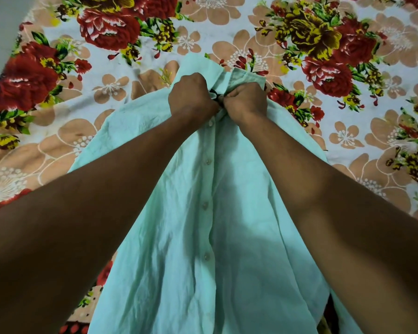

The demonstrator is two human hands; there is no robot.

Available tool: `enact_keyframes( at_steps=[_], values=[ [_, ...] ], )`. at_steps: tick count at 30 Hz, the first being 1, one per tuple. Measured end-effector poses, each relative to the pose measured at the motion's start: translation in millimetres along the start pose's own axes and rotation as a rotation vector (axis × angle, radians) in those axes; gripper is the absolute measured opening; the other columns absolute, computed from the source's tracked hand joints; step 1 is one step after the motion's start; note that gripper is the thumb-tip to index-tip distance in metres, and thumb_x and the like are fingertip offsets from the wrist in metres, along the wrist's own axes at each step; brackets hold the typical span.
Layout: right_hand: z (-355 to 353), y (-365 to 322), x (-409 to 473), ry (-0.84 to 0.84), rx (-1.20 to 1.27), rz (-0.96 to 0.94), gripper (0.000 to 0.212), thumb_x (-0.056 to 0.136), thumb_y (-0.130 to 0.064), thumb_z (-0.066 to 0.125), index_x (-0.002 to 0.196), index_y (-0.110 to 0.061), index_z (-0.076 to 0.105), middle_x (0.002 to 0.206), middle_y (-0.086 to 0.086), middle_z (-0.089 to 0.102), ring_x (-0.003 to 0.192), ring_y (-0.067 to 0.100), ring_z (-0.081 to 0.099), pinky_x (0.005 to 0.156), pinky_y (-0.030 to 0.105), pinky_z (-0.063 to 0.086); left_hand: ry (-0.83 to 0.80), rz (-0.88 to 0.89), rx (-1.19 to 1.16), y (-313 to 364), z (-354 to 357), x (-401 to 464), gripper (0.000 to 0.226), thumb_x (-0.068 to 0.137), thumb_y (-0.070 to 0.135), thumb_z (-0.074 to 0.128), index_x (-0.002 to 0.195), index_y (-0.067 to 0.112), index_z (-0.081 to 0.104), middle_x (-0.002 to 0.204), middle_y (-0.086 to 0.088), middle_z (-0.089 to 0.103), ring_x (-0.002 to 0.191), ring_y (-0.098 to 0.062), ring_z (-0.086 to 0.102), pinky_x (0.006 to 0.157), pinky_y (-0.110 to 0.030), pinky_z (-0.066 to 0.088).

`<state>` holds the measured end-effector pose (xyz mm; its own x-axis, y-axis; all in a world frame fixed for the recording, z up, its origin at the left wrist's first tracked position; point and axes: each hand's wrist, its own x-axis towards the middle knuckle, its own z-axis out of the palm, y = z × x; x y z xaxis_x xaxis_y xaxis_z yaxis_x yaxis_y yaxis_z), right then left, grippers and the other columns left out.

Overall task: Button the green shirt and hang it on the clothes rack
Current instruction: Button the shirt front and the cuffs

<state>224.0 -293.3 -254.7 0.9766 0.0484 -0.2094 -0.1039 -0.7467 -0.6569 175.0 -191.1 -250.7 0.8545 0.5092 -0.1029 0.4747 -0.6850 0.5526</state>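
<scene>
The pale green shirt [227,225] lies front-up and lengthwise on the bed, its collar [247,77] at the far end. Several white buttons [205,205] run down its placket and look fastened. My left hand [191,97] and my right hand [247,101] are fisted side by side just below the collar, each pinching one edge of the placket. A small black thing [214,95], maybe a hanger hook, shows between the two fists. What the fingertips do is hidden. No clothes rack is in view.
A bedsheet [106,68] with large red, yellow and tan flowers covers the bed all around the shirt. A grey floor strip [0,32] shows at the far left beyond the bed's edge.
</scene>
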Motion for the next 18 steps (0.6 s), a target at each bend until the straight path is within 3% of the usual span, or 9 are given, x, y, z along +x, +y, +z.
enact_keyframes(
  at_steps=[4,6,8,11,15,18],
  values=[
    [2.3,6.4,-3.0,0.039,0.044,-0.059,0.018,0.087,-0.022,0.076,0.070,-0.022,0.071,0.085,-0.002,0.076,0.082,0.018,0.071,0.079,0.036,0.061,-0.023,-0.146,-0.285,-2.2,-1.7,3.0,0.018,0.074,0.021,0.072,0.083,0.007,0.077,0.082,-0.011,0.074,0.078,-0.028,0.070,0.064,-0.034,0.054],
    [4.8,9.0,-5.1,0.085,0.068,-0.118,0.014,0.090,-0.023,0.073,0.077,-0.020,0.072,0.086,-0.002,0.076,0.081,0.015,0.069,0.078,0.034,0.059,-0.057,-0.274,-0.457,-3.8,-2.9,5.2,0.016,0.080,0.013,0.068,0.066,0.004,0.066,0.064,-0.012,0.061,0.060,-0.029,0.060,0.048,-0.028,0.045],
    [7.9,10.0,-5.3,0.090,0.090,-0.171,0.012,0.093,-0.020,0.070,0.082,-0.015,0.073,0.083,-0.003,0.073,0.079,0.014,0.068,0.076,0.032,0.058,-0.108,-0.376,-0.612,-6.6,-5.6,6.3,0.026,0.084,0.005,0.063,0.060,0.007,0.054,0.058,-0.011,0.048,0.047,-0.026,0.047,0.042,-0.023,0.038],
    [10.2,10.5,-5.0,0.076,0.143,-0.197,0.014,0.095,-0.015,0.065,0.087,-0.006,0.073,0.080,-0.004,0.067,0.080,0.014,0.066,0.077,0.035,0.058,-0.195,-0.410,-0.707,-9.3,-9.4,5.6,0.017,0.089,0.000,0.061,0.074,0.007,0.057,0.060,-0.011,0.046,0.045,-0.022,0.042,0.043,-0.022,0.040],
    [13.1,15.6,-4.7,0.071,0.141,-0.233,0.011,0.097,-0.011,0.062,0.095,-0.005,0.071,0.091,0.001,0.071,0.088,0.017,0.067,0.082,0.038,0.056,-0.236,-0.418,-0.772,-12.1,-9.5,4.0,0.008,0.089,0.001,0.066,0.089,0.009,0.064,0.067,-0.010,0.050,0.051,-0.021,0.044,0.047,-0.023,0.044],
    [17.9,21.2,-5.1,0.078,0.115,-0.278,0.010,0.098,-0.011,0.060,0.098,-0.006,0.069,0.097,0.004,0.072,0.091,0.018,0.065,0.082,0.037,0.055,-0.222,-0.394,-0.794,-12.3,-7.5,2.4,0.010,0.088,0.002,0.068,0.085,0.011,0.065,0.066,-0.009,0.049,0.049,-0.019,0.041,0.047,-0.023,0.040]
  ],
)
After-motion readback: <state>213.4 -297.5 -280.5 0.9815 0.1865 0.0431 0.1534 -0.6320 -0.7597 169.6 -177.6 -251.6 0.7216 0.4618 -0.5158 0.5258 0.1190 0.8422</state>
